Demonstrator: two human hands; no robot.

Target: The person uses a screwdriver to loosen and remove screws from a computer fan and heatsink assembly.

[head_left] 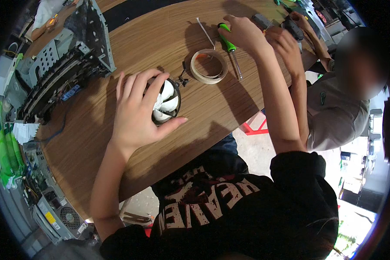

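Fan (166,102) on surface (91,147), under my left hand (134,106), fingers (153,90) clamped about its rim. My right hand (246,35) at screwdriver (230,46); whether closed, I cannot tell. Advisable: fan held steady, blades unpressed.

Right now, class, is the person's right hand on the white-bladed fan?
No: the left hand is on the white-bladed fan, while the right hand is by the green-handled screwdriver.

White-bladed fan (170,103); green-handled screwdriver (231,46); brown wood-grain table (195,128)
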